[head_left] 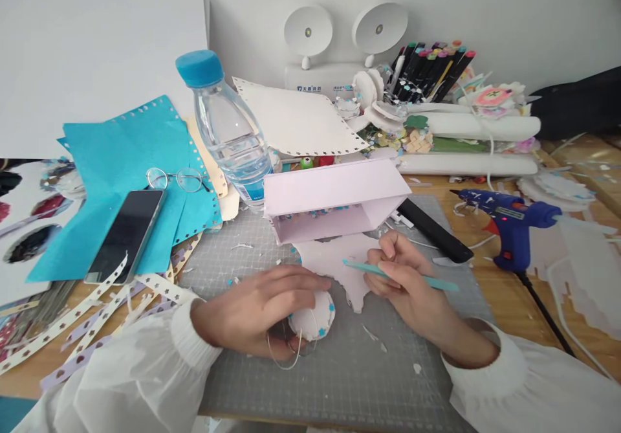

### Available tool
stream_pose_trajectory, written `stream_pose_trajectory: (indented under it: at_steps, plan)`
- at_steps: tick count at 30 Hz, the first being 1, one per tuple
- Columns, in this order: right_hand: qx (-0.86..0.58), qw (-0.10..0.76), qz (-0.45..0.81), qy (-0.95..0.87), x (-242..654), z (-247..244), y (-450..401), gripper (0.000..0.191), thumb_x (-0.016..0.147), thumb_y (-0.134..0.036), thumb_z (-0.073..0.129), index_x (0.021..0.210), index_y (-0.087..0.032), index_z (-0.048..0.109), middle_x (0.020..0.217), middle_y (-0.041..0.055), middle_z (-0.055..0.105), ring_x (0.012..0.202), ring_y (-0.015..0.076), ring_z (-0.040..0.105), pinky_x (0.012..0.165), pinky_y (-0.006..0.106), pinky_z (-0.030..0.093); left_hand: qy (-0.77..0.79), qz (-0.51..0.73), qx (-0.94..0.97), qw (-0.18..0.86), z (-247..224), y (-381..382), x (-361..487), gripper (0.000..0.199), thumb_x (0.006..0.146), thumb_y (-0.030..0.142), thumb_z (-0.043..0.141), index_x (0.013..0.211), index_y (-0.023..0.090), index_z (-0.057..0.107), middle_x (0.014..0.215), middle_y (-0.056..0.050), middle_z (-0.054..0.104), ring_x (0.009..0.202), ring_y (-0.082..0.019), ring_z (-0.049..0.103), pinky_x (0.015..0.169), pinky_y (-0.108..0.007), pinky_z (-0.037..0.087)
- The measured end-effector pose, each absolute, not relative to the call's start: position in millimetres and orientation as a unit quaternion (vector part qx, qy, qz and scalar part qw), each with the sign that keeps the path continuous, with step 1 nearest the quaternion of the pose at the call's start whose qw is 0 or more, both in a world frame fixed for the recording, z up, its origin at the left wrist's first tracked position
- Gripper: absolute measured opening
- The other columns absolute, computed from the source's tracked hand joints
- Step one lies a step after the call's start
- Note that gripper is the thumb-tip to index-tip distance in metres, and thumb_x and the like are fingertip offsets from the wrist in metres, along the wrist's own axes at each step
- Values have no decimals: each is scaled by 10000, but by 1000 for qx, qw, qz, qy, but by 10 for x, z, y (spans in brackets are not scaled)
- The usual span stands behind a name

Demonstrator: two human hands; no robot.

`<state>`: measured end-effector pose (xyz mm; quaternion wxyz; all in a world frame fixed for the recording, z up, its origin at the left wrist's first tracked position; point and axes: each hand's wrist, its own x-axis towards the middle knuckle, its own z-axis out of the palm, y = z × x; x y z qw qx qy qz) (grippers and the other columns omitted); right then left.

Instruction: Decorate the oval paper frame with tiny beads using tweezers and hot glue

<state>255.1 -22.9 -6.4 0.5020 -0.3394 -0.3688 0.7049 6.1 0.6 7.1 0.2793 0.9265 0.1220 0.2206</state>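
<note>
My left hand (272, 300) is closed around the left side of a round white disc (317, 316). Small blue stars dot the disc's rim, and a thin white string loop (284, 367) hangs at its lower left. Pinched in my right hand (400, 281) is a slim light-blue strip (439, 283), flat at its right end and narrow at its left tip. That tip is over an irregular white paper cutout (334, 258) lying between my hands. Behind the cutout an open-fronted pale lilac paper box (334, 190) lies on its side, with blue bits inside.
A grey cutting mat (272, 394) with paper scraps lies underneath. At left are a water bottle (223, 122), a phone (127, 232), glasses (175, 179) and blue paper (129, 145). At right are a black bar-shaped object (434, 229) and a corded blue glue gun (514, 226). Markers (431, 70) stand behind.
</note>
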Motion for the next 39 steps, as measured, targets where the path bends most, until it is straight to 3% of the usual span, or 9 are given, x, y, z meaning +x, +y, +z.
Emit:
stream_pose_trajectory:
  at_steps: [10, 15, 19, 26, 39]
  plan:
    - [-378, 496, 706, -335, 2526, -7, -181, 216, 850, -219, 537, 751, -223, 345, 540, -105, 303, 409, 43, 178, 451, 248, 113, 82, 160, 976, 126, 101, 2, 88, 388, 898, 255, 523, 1273, 195, 445, 1253, -113, 603, 1115, -291, 543, 901, -449, 425]
    - [-390, 497, 704, -323, 2512, -8, -173, 217, 833, -223, 548, 745, -221, 349, 533, -106, 304, 398, 37, 200, 446, 246, 120, 130, 132, 966, 180, 91, -15, 82, 549, 900, 360, 553, 1366, 162, 340, 1211, -155, 595, 1129, -305, 512, 949, -469, 401]
    - [-394, 493, 705, -324, 2515, -5, -168, 225, 823, -222, 550, 738, -219, 342, 533, -107, 309, 398, 33, 202, 450, 247, 122, 172, 142, 934, 280, 88, 0, 68, 787, 798, 506, 662, 1396, 152, 292, 1263, -175, 533, 1160, -291, 497, 998, -422, 410]
    - [-399, 485, 701, -337, 2514, 6, -172, 211, 834, -235, 522, 739, -222, 333, 535, -110, 306, 402, 39, 200, 458, 252, 122, 182, 121, 924, 314, 95, 30, 98, 581, 749, 427, 719, 1221, 158, 512, 1168, -150, 538, 1066, -280, 519, 916, -390, 457]
    - [-409, 484, 695, -339, 2506, 16, -170, 227, 826, -256, 535, 738, -227, 328, 529, -105, 287, 402, 48, 197, 455, 256, 123, 142, 140, 951, 238, 41, 40, 98, 495, 791, 493, 672, 1152, 169, 573, 1132, -165, 586, 1013, -285, 542, 901, -422, 424]
